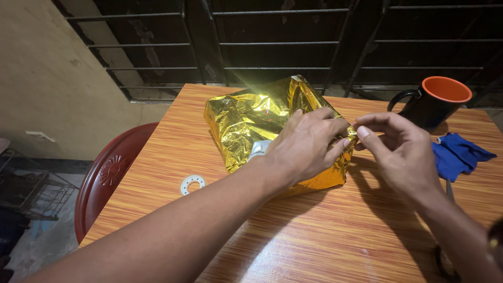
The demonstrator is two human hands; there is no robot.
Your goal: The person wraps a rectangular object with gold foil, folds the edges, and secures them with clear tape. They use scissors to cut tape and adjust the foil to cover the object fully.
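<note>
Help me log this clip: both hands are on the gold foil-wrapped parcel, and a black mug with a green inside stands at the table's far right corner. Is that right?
Not quite. The head view shows the black mug has an orange inside, not green. The rest holds: the left hand and right hand are on the gold foil-wrapped parcel, and the mug stands at the table's far right corner.

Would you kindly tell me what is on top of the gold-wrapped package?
The left hand rests on the gold foil package, and the right hand pinches its edge. A grey patch shows beside the wrist; the contents are hidden.
</note>
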